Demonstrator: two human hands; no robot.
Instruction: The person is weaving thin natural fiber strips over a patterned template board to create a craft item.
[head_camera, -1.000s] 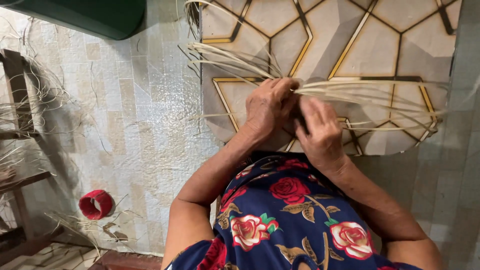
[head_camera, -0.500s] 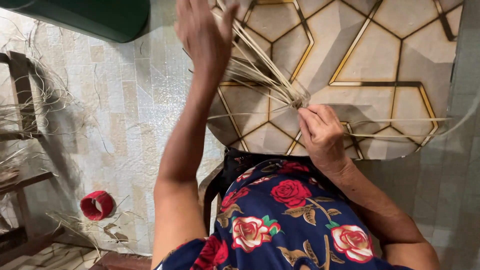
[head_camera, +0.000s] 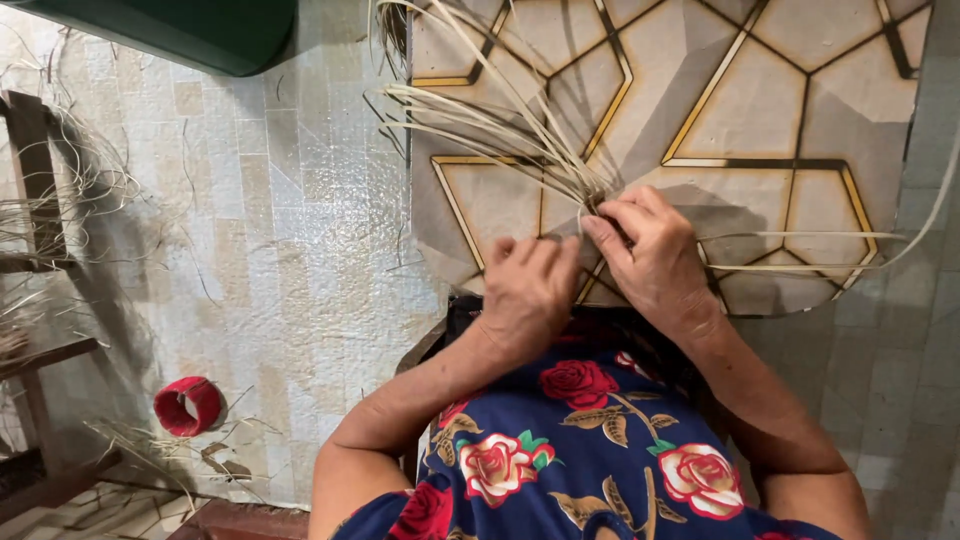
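Two hands at work, both near centre frame. Going left to right: wooden furniture frame (head_camera: 40, 260) at the far left with loose fibres draped on it, a red ring-shaped spool (head_camera: 188, 404) on the tiled floor (head_camera: 290, 260), a green container (head_camera: 180, 30) at the top edge.

Then our left hand (head_camera: 528, 296): fingers curled under, knuckles up, just beside the right. We cannot tell whether its grip is on any strand; the fingertips are hidden.

Right hand (head_camera: 652, 262): grip closed, pinching the bundle of pale straw strands (head_camera: 500, 125) where they converge, above the floral-print lap (head_camera: 590, 450). All of it sits over a patterned floor mat (head_camera: 780, 110) with gold and black lines.

Strands look thin, flat, dry and springy. They fan up and left from the pinch point; a few long ones (head_camera: 800, 238) trail right and off frame.

To do this well, in our judgement: keep the pinch tight at the convergence so the fan does not slip, feed one strand at a time, keep tension even, avoid kinking the dry fibre.
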